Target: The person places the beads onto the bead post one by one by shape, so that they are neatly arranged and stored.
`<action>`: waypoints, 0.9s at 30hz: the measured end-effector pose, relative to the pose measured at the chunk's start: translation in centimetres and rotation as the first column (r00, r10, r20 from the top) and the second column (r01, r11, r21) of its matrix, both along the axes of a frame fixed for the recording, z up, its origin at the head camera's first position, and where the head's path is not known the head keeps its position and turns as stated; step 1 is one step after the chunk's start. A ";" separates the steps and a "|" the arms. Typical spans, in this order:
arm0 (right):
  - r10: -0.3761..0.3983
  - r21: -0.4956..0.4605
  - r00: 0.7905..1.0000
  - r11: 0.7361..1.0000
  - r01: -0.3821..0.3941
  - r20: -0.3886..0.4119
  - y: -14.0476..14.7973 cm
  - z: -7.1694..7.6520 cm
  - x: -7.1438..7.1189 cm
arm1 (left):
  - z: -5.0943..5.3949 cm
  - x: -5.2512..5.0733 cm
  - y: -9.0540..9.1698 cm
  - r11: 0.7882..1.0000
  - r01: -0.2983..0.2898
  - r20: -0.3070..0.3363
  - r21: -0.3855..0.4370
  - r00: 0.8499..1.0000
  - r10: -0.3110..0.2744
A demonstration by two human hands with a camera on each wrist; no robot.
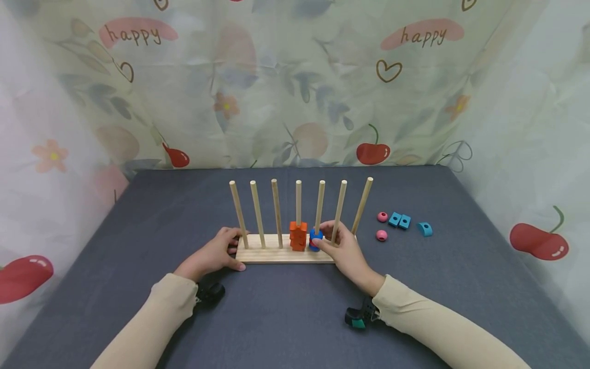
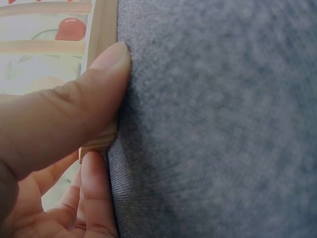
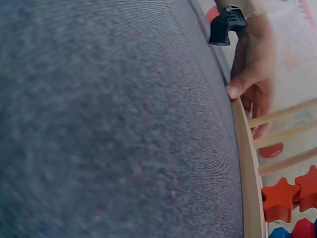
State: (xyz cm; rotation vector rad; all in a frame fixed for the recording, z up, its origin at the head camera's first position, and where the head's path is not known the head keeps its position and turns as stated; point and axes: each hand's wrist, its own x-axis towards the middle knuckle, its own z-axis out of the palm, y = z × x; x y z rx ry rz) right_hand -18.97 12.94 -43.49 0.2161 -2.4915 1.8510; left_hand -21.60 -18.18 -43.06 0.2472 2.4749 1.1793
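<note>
Rack (image 1: 276, 255) stands mid-tabletop (image 1: 286, 318), left hand (image 1: 218, 251) gripping its left end, right hand (image 1: 345, 253) pinching blue-and-red beads (image 1: 316, 234) on one peg (image 1: 319, 205) beside threaded orange stars (image 1: 298, 236) — filling judged partial, pink beads (image 1: 382, 217) and blue blocks (image 1: 405, 224) loose toward the tabletop's right edge.

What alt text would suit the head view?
A person's left hand grips the left end of a seven-peg rack while the right hand holds a blue and red stack on the fifth peg from the left. Orange stars sit on the fourth peg; two pink beads and three blue blocks lie to the right.
</note>
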 end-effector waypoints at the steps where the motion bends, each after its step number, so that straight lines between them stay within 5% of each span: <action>1: 0.003 0.000 1.000 1.000 -0.003 0.000 0.0 -0.1 0.0 | 0.0 0.0 0.0 1.000 -0.001 0.000 0.002 1.000 0.001; 27: 0.055 0.036 0.998 0.998 -0.056 0.040 0.3 0.3 0.3 | 0.1 0.0 -0.1 1.000 0.014 -0.015 -0.007 1.000 -0.014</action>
